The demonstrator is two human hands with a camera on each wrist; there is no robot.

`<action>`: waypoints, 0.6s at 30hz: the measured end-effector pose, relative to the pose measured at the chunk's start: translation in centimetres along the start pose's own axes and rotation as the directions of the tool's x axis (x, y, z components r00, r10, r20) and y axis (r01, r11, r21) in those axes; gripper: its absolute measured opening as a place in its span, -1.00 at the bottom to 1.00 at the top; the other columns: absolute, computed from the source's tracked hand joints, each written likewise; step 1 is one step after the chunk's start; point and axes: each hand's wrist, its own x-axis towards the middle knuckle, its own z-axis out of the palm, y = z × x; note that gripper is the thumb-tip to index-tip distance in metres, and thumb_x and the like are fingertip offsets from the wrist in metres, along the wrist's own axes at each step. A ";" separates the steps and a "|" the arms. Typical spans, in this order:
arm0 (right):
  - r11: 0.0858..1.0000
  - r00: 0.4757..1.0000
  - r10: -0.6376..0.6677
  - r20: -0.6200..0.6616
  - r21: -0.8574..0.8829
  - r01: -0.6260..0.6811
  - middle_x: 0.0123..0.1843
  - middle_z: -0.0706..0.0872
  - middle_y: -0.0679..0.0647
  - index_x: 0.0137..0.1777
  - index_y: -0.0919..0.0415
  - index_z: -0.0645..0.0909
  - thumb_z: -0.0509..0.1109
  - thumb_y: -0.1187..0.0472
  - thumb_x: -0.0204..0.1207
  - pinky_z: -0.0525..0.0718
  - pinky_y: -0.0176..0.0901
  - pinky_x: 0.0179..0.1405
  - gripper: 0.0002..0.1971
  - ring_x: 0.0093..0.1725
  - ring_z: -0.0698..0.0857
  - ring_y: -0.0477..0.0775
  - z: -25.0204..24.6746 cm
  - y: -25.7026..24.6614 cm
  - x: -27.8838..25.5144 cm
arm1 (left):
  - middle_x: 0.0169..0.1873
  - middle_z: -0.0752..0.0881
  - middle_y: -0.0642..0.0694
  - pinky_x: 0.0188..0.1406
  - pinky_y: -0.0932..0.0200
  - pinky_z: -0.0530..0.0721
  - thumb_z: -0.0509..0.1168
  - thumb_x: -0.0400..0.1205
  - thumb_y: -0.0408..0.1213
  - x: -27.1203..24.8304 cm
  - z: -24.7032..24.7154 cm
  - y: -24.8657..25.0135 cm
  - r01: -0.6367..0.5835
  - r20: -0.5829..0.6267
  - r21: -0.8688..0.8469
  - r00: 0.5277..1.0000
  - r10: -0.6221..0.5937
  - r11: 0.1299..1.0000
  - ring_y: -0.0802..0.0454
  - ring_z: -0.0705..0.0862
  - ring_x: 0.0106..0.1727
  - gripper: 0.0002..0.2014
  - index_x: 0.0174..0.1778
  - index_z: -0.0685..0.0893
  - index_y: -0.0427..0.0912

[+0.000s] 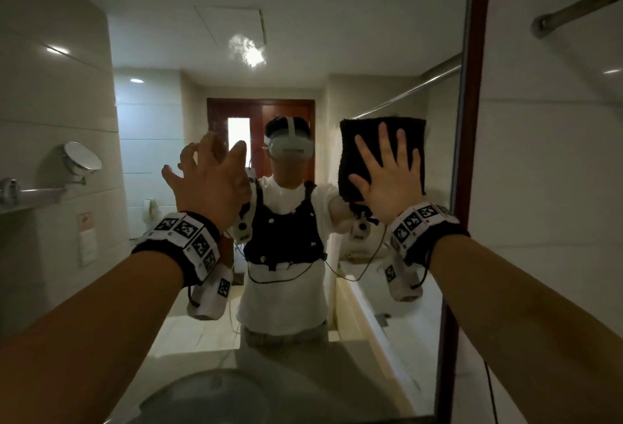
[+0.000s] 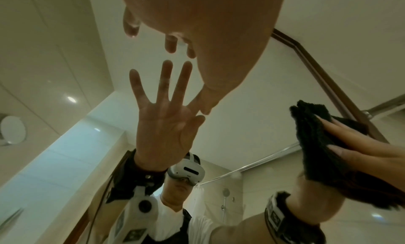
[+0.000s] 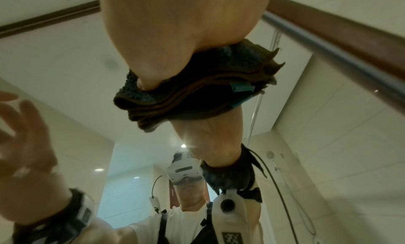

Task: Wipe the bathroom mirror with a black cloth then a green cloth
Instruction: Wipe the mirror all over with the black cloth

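Observation:
The bathroom mirror (image 1: 337, 19) fills the wall in front of me and reflects a person wearing a headset. My right hand (image 1: 387, 170) lies flat with spread, straight fingers on a folded black cloth (image 1: 367, 133), pressing it against the glass near the mirror's right edge. In the right wrist view the palm (image 3: 186, 31) covers the cloth's (image 3: 197, 95) upper part. My left hand (image 1: 209, 181) is raised at the mirror's middle, fingers spread and holding nothing. In the left wrist view its thumb tip (image 2: 206, 107) nearly meets its reflection. No green cloth shows in any view.
A brown wooden frame (image 1: 472, 154) borders the mirror on the right, with tiled wall and a metal rail (image 1: 580, 5) beyond. A round magnifying mirror (image 1: 82, 155) and a small shelf (image 1: 30, 194) hang on the left wall. A basin (image 1: 202, 396) sits below.

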 end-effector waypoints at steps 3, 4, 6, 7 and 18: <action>1.000 1.000 -0.002 -0.011 0.030 0.003 0.79 -0.30 0.01 0.73 -0.27 -0.20 -0.13 -0.25 0.73 -0.09 0.39 0.69 -0.39 0.75 -0.24 0.26 -0.6 2.3 0.0 | 0.65 0.09 -0.16 0.40 -0.61 0.27 0.53 0.46 -0.01 0.0 0.3 1.5 0.049 0.017 -0.003 0.999 -0.049 0.999 -0.37 0.15 0.62 -0.16 0.58 0.19 0.27; 0.999 1.000 0.005 -0.020 0.046 -0.004 0.79 -0.27 0.01 0.74 -0.26 -0.17 -0.12 -0.21 0.75 -0.07 0.38 0.69 -0.41 0.75 -0.22 0.26 -0.8 2.8 0.0 | 0.65 0.09 -0.17 0.39 -0.61 0.28 0.53 0.46 -0.07 0.0 0.4 1.8 0.061 0.017 -0.007 0.998 -0.061 0.998 -0.38 0.15 0.62 -0.16 0.58 0.20 0.25; 0.998 0.999 0.030 -0.040 0.065 -0.027 0.80 -0.21 0.04 0.75 -0.23 -0.12 -0.04 -0.11 0.77 -0.03 0.39 0.69 -0.42 0.75 -0.18 0.28 -0.7 3.6 -0.1 | 0.66 0.09 -0.18 0.39 -0.60 0.29 0.53 0.47 -0.13 -0.1 0.4 2.1 0.073 0.017 -0.002 0.997 -0.073 0.997 -0.39 0.14 0.63 -0.17 0.58 0.22 0.24; 0.997 0.998 0.042 -0.048 0.070 -0.038 0.80 -0.19 0.05 0.75 -0.22 -0.10 0.01 -0.06 0.77 -0.01 0.40 0.68 -0.41 0.75 -0.17 0.29 -0.6 4.0 -0.2 | 0.66 0.08 -0.18 0.39 -0.58 0.29 0.53 0.47 -0.13 -0.1 0.4 2.1 0.076 0.019 0.007 0.997 -0.076 0.997 -0.39 0.14 0.63 -0.17 0.59 0.22 0.23; 0.980 0.967 0.175 -0.185 0.127 -0.153 0.78 0.09 0.13 0.71 0.01 0.18 0.23 0.16 0.68 0.22 0.39 0.60 -0.40 0.73 0.10 0.28 0.7 7.1 -2.2 | 0.63 0.09 -0.18 0.35 -0.57 0.39 0.53 0.45 -0.15 0.0 0.8 2.0 0.069 0.022 0.042 0.997 -0.070 0.997 -0.40 0.17 0.60 -0.13 0.59 0.18 0.25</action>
